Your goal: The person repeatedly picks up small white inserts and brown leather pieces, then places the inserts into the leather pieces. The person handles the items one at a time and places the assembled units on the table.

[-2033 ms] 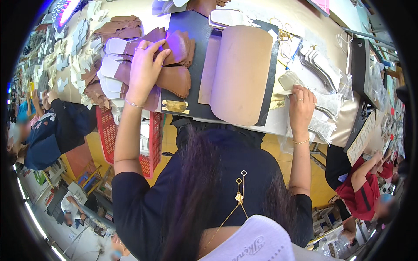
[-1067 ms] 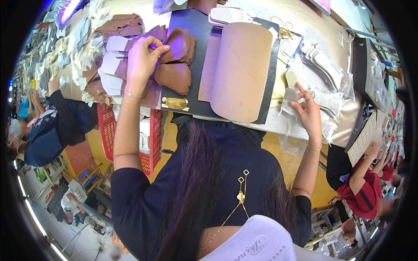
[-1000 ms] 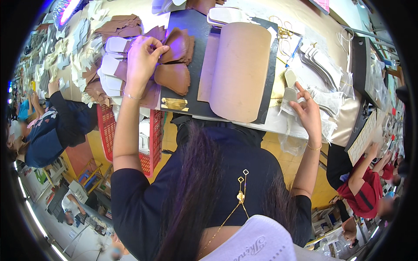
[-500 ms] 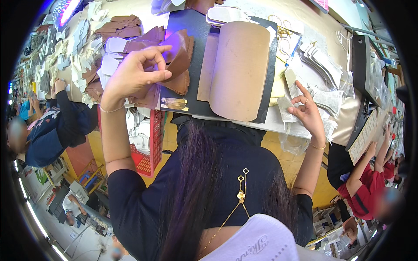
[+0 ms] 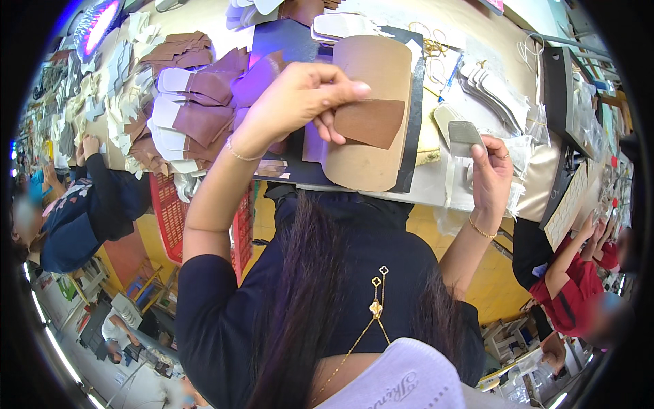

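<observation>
Pinched between the thumb and fingers of my left hand (image 5: 310,95) is a brown leather piece (image 5: 371,124). It hangs over a rounded tan block (image 5: 371,65), which rests on a black board (image 5: 411,129). On the right, my right hand (image 5: 492,170) grips a small grey-green pad (image 5: 465,138) by its lower edge. A paler pad (image 5: 445,117) lies just behind it on the table. Left of the block, a fanned stack of brown leather pieces (image 5: 255,82) is partly hidden by my left hand.
White-and-brown pieces (image 5: 184,126) lie in overlapping stacks at the left. Curved white pieces (image 5: 490,92) and yellow cords (image 5: 436,42) lie at the right. A red plastic crate (image 5: 168,218) stands below the table's left edge. Co-workers sit at both sides.
My left hand has moved right from the brown stack, bringing one leather piece over the tan block. My right hand has picked up the grey-green pad.
</observation>
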Available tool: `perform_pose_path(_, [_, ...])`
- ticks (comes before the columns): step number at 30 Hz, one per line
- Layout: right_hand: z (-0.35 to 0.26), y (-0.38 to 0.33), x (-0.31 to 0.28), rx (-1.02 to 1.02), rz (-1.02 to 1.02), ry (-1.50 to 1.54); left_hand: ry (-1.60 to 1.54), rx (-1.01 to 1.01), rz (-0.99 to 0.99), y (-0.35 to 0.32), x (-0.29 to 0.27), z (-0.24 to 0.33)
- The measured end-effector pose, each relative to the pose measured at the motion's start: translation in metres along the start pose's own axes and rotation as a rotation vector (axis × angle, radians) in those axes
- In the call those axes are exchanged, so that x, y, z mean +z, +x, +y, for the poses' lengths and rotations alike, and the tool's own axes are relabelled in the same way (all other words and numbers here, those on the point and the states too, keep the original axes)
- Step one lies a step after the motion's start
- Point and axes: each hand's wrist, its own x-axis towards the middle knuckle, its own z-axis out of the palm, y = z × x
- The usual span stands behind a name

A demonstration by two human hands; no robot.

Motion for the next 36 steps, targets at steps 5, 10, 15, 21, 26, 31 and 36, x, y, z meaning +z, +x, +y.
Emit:
perform_pose_path(5, [-0.029,0.012,0.053,-0.054,-0.104,0.016,-0.265,-0.035,-0.038,-0.012,-0.005,-0.020])
perform_pose_path(10, [-0.044,0.028,0.101,0.091,-0.179,-0.151,-0.307,-0.021,0.002,-0.014,-0.005,-0.029])
perform_pose_path(15, [-0.041,0.038,0.117,0.110,-0.203,-0.213,-0.325,-0.020,-0.006,-0.017,-0.004,-0.028])
perform_pose_path(21, [-0.041,0.041,0.119,0.148,-0.212,-0.320,-0.312,-0.030,-0.005,-0.019,-0.004,-0.025])
perform_pose_path(26, [-0.042,0.042,0.120,0.200,-0.230,-0.346,-0.281,-0.019,0.015,-0.019,-0.002,-0.023])
perform_pose_path(31, [-0.041,0.044,0.120,0.206,-0.232,-0.355,-0.270,-0.046,-0.013,-0.018,-0.002,-0.021])
perform_pose_path(36, [-0.024,0.044,0.111,0.140,-0.210,-0.424,-0.251,-0.073,-0.018,-0.016,-0.005,-0.019])
